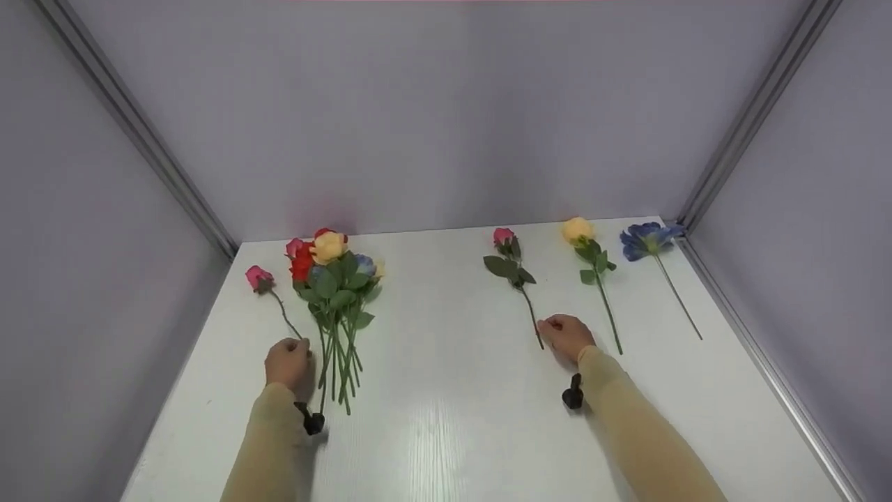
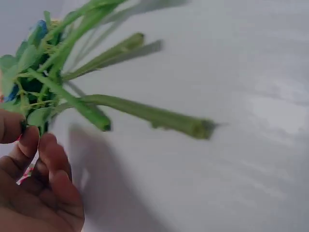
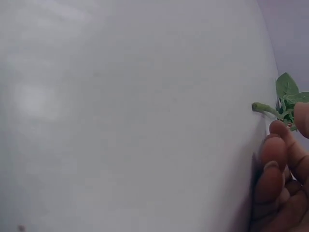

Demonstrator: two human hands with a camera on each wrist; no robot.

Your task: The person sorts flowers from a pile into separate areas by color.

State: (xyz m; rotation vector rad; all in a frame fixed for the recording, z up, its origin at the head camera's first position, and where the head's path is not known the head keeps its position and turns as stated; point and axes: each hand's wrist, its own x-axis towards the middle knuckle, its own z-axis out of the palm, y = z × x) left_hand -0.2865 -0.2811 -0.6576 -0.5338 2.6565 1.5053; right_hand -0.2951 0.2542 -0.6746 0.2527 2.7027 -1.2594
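Note:
My left hand (image 1: 287, 362) pinches the lower stem of a pink rose (image 1: 259, 279) at the left of the table. In the left wrist view the left hand (image 2: 41, 179) has thumb and fingertip together, with the stem mostly hidden. Just right of it lies a bunch of mixed flowers (image 1: 340, 300), red, yellow, blue and pink. My right hand (image 1: 568, 336) pinches the lower stem of another pink rose (image 1: 503, 236). From the right wrist, that rose's cut stem end (image 3: 260, 106) shows beyond the fingertips of the right hand (image 3: 285, 179).
To the right lie a yellow rose (image 1: 578, 229) and a blue flower (image 1: 648, 240), stems towards me. The white table (image 1: 432, 362) is bounded by grey panels at the back and sides. Small black cameras (image 1: 573, 394) sit at both wrists.

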